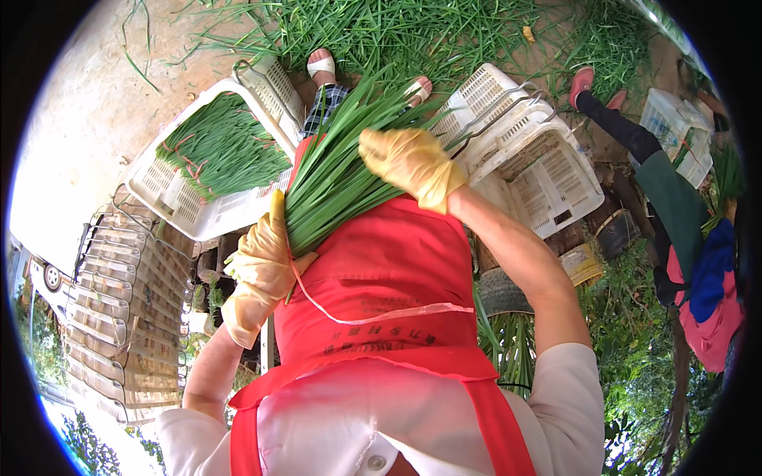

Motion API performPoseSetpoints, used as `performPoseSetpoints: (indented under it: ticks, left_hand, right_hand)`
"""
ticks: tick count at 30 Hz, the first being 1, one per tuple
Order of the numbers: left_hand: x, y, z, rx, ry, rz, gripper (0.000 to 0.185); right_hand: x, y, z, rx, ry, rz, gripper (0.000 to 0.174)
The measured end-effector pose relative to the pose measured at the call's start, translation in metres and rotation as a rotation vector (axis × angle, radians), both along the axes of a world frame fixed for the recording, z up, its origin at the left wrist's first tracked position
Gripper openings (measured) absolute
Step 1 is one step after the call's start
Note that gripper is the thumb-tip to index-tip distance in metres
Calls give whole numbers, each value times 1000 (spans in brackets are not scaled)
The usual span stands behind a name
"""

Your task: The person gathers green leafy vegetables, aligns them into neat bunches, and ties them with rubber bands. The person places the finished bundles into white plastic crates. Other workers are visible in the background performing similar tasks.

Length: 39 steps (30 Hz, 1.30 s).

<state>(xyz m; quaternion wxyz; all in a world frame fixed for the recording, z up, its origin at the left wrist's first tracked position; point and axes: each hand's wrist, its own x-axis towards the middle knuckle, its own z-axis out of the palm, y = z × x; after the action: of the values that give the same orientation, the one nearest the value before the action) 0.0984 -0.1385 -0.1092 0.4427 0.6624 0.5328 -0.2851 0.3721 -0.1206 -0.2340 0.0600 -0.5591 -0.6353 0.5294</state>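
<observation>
A bunch of long green leaves, likely garlic chives point(345, 172), lies across my lap with its tips fanned out away from me. My left hand point(262, 268), in a translucent yellowish glove, grips the bundle at its lower end. From around that end a thin pink plastic tie point(333, 317) trails over the red apron point(381, 273). Above the middle of the leaves is my gloved right hand point(411, 160), slightly blurred with its fingers bent together. Whether any leaves are between those fingers cannot be made out.
To the left, a white plastic crate point(208, 223) holds tied green bundles point(226, 149), beside stacked crates point(101, 297). Another white crate point(553, 178) stands at right. Loose leaves point(405, 35) cover the ground beyond my feet. A co-worker point(673, 196) sits at far right.
</observation>
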Motion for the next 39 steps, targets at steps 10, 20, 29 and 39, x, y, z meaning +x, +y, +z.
performPoseSetpoints:
  ticks: [10, 20, 29, 39]
  left_hand:
    - [-2, -11, -1, 50, -38, 36, 120]
    - [7, -9, 5, 24, 19, 8, 122]
    - [13, -4, 5, -3, 69, -32, 122]
    - [2, -4, -1, 27, -38, 24, 121]
  right_hand:
    - [61, 49, 3, -736, 103, -428, 58]
    - [71, 34, -29, -253, -157, -283, 37]
    - [38, 78, -28, -859, 189, -97, 62]
    - [97, 39, -56, -458, -2, -573, 39]
